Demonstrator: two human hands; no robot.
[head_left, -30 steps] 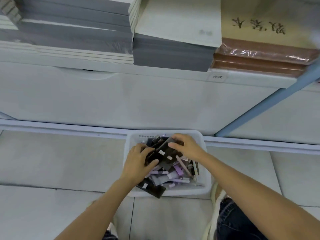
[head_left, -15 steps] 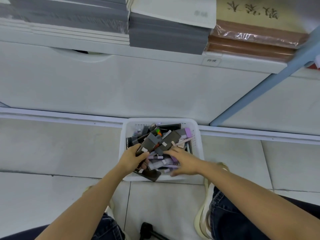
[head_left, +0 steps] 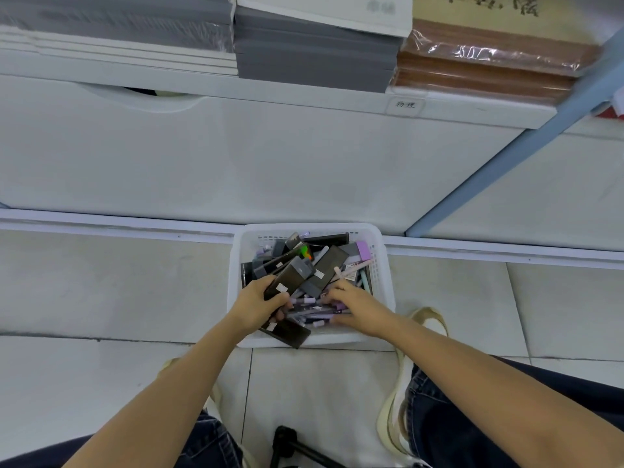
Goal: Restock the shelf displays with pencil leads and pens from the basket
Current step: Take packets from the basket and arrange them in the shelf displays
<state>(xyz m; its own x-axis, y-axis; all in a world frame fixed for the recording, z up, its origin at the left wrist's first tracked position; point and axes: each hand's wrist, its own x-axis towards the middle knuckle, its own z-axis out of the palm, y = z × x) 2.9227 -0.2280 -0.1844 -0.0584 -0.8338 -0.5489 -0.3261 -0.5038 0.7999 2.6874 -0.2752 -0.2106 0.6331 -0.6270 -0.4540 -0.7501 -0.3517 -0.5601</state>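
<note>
Flagging the main risk first: left hand (head_left: 260,305) is clenched round a dark flat pack (head_left: 292,276), probably pencil leads, that lies tilted on top of the pile at lower centre of the frame. Other packs lean against it, so a fast pull likely drags neighbours out with it. Second risk: another dark pack (head_left: 290,332) overhangs the near rim of the white basket (head_left: 337,228), just below that hand, and a nudge from the wrist probably tips it onto the floor tiles (head_left: 101,292). Right hand (head_left: 354,309) lies with fingers spread on the lilac pens (head_left: 305,300) at the near side, nothing visibly pinched. The pens are round and loose, so raking them could roll them under the packs. Basket contents: heaped full, dark and grey flat packs on top, lilac and pale pens beneath and at right, one lilac block (head_left: 364,250) in the far right corner, one item with a green-orange patch (head_left: 305,253) near the far side. Basket sits on the floor against the shelf unit's base. Shelf (head_left: 304,92) across the top of the frame carries grey paper stacks (head_left: 314,52) and a brown wrapped stack (head_left: 489,62). No lead or pen display is in view, so the target slot cannot be told.
</note>
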